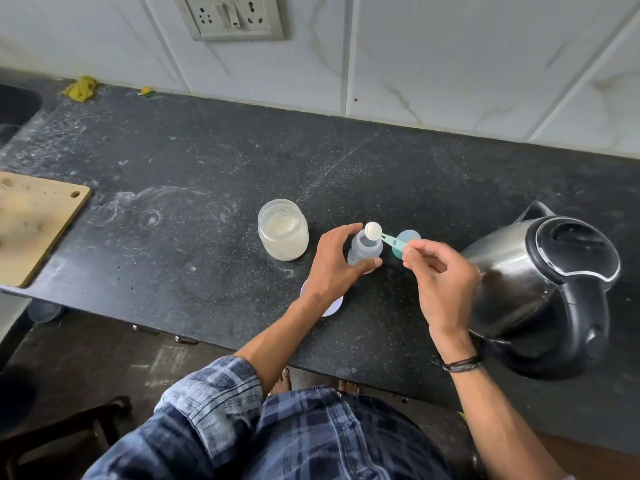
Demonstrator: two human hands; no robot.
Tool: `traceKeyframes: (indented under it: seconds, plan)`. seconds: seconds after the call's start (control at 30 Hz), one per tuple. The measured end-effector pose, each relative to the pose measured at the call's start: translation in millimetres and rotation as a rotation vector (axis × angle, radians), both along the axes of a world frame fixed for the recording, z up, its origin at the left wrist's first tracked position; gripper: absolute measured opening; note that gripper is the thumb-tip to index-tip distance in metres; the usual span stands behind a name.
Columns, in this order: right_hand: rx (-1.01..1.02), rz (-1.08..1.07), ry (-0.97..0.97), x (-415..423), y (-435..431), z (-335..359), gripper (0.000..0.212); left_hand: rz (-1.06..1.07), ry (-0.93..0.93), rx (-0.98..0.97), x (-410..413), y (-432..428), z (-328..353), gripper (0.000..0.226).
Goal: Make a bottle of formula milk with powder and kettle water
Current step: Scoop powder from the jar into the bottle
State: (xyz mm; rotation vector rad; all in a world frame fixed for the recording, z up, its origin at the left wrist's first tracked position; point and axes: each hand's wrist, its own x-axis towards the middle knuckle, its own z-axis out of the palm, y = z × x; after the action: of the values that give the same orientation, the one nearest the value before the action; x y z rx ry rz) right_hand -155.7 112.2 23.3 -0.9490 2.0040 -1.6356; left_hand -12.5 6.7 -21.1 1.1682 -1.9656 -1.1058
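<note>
Open bottle [365, 251] stands on counter [207, 168], left hand [334, 268] curled round it, steadying. Right hand [443, 275] pinches scoop [374, 231] by the handle, heaped bowl right over bottle mouth. Powder jar [283, 233] just left of bottle, kettle [540, 282] to its right. Best to tip slowly, bowl centred on the mouth, bottle held firm so nothing spills.

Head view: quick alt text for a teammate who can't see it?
The right hand pinches a teal scoop heaped with powder over the open baby bottle, which the left hand grips on the black counter. An open powder jar stands left of it, a steel kettle right.
</note>
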Motion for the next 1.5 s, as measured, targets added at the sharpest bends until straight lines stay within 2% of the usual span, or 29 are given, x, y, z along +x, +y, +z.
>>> traceKeyframes:
  seconds: [0.17,0.43,0.8,1.5]
  plan:
    - [-0.019,0.002,0.16,0.3,2.1,-4.3,0.01,-0.006,0.001,-0.025,-1.2,-0.2,0.6,0.053]
    - [-0.104,0.029,0.591,4.0,9.2,-4.5,0.01,0.002,0.009,-0.025,-1.6,-0.9,0.7,0.051]
    - [-0.146,0.097,1.022,4.3,12.8,-19.7,0.009,0.017,-0.01,0.005,-2.1,-1.2,-4.8,0.056]
    - [-0.138,0.142,1.05,4.9,12.9,-25.3,0.012,0.013,-0.036,-0.016,-1.9,-1.5,-5.7,0.059]
